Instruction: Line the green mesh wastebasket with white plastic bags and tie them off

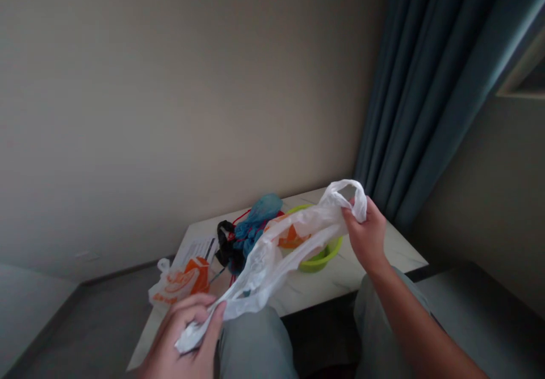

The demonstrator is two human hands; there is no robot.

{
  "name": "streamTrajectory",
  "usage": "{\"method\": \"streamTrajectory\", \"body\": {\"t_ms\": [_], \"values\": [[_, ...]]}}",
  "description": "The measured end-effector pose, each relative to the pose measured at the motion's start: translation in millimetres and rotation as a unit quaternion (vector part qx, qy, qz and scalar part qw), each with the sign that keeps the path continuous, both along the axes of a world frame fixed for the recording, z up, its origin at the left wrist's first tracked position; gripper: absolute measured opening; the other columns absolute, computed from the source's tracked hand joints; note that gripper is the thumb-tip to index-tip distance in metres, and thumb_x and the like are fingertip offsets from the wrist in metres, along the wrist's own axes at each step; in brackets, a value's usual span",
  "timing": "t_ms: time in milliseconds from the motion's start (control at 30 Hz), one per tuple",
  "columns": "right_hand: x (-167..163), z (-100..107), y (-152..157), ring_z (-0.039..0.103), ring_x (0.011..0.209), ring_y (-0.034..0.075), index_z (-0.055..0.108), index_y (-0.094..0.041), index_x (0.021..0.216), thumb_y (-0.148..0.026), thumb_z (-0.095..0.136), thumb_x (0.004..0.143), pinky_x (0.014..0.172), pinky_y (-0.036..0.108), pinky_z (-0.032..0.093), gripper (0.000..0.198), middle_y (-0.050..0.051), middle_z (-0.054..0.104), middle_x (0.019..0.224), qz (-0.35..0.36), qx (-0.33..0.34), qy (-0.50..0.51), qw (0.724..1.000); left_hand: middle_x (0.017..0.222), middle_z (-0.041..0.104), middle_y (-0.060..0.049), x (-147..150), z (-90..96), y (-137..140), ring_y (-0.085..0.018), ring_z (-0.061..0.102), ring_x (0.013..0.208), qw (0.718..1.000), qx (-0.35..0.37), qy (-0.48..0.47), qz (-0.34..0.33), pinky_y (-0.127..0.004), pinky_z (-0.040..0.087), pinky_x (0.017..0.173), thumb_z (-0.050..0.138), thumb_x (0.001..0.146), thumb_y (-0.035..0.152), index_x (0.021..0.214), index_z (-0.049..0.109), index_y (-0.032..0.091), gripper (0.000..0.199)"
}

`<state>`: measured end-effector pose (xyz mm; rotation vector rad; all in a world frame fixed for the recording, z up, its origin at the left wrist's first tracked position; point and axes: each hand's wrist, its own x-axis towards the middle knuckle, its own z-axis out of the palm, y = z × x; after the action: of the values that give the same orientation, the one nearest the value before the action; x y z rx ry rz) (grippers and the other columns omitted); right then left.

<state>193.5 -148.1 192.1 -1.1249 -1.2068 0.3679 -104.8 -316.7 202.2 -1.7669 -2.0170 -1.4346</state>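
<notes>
A white plastic bag point(272, 260) with an orange print is stretched slantwise between my hands, above the table. My left hand point(187, 333), low in front of me, pinches its bottom-left end between thumb and fingers. Higher up on the right, my right hand point(368, 234) is closed around the other end, where a handle loop stands up above the fingers. Behind the bag sits a lime-green basin point(321, 262), partly covered by it. Another white bag with orange print point(181, 282) lies crumpled on the table, beyond my left hand.
Blue plastic bags point(255, 223), a black bag point(227, 243) and red strings lie heaped on the white marbled table point(340, 279). A printed sheet point(196, 251) lies to their left. A wall stands behind, and a blue curtain point(417, 95) hangs at right. My knees are at the near edge.
</notes>
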Motion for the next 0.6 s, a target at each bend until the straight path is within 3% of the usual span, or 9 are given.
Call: {"method": "streamTrajectory", "body": {"t_ms": [167, 300, 367, 467, 533, 600], "values": [[17, -29, 16, 0.054, 0.067, 0.015, 0.063, -0.018, 0.091, -0.035, 0.062, 0.085, 0.062, 0.025, 0.041, 0.018, 0.000, 0.062, 0.078, -0.071, -0.025, -0.067, 0.995, 0.096, 0.066, -0.004, 16, -11.5, 41, -0.019, 0.065, 0.091, 0.995, -0.046, -0.072, -0.054, -0.029, 0.053, 0.082, 0.061, 0.086, 0.033, 0.081, 0.053, 0.023, 0.014], [24, -55, 29, 0.061, 0.076, 0.020, 0.067, -0.017, 0.097, -0.033, 0.054, 0.090, 0.069, 0.029, 0.043, 0.022, 0.006, 0.069, 0.085, -0.049, -0.104, -0.161, 0.980, 0.103, 0.068, -0.006, 21, -26.5, 63, -0.021, 0.065, 0.098, 0.990, -0.115, -0.052, -0.063, -0.031, 0.052, 0.085, 0.054, 0.086, 0.029, 0.080, 0.058, 0.022, 0.011], [24, -67, 34, 0.063, 0.079, 0.022, 0.068, -0.016, 0.092, -0.031, 0.050, 0.091, 0.071, 0.029, 0.042, 0.024, 0.009, 0.070, 0.085, -0.033, -0.168, -0.233, 0.957, 0.104, 0.069, -0.007, 26, -31.4, 72, -0.023, 0.065, 0.100, 0.987, -0.147, -0.027, -0.056, -0.034, 0.051, 0.089, 0.052, 0.085, 0.029, 0.080, 0.061, 0.021, 0.013], [22, -81, 37, 0.065, 0.079, 0.023, 0.069, -0.015, 0.085, -0.025, 0.051, 0.090, 0.069, 0.029, 0.041, 0.021, 0.012, 0.071, 0.085, -0.007, -0.273, -0.335, 0.902, 0.102, 0.070, -0.010, 36, -33.6, 85, -0.025, 0.066, 0.097, 0.978, -0.207, 0.006, -0.030, -0.036, 0.051, 0.087, 0.050, 0.087, 0.035, 0.083, 0.064, 0.020, 0.021], [21, -87, 38, 0.066, 0.079, 0.023, 0.069, -0.016, 0.087, -0.022, 0.052, 0.088, 0.068, 0.029, 0.040, 0.018, 0.012, 0.072, 0.086, 0.010, -0.330, -0.369, 0.869, 0.096, 0.071, -0.011, 43, -31.4, 94, -0.026, 0.067, 0.090, 0.961, -0.271, 0.044, -0.001, -0.037, 0.051, 0.082, 0.047, 0.090, 0.039, 0.081, 0.065, 0.020, 0.027], [21, -91, 38, 0.067, 0.079, 0.023, 0.069, -0.016, 0.095, -0.024, 0.053, 0.088, 0.068, 0.029, 0.041, 0.019, 0.012, 0.073, 0.087, 0.009, -0.361, -0.375, 0.854, 0.089, 0.070, -0.011, 50, -27.1, 104, -0.027, 0.067, 0.086, 0.937, -0.330, 0.107, 0.030, -0.038, 0.050, 0.078, 0.045, 0.092, 0.037, 0.080, 0.065, 0.020, 0.028]]}}
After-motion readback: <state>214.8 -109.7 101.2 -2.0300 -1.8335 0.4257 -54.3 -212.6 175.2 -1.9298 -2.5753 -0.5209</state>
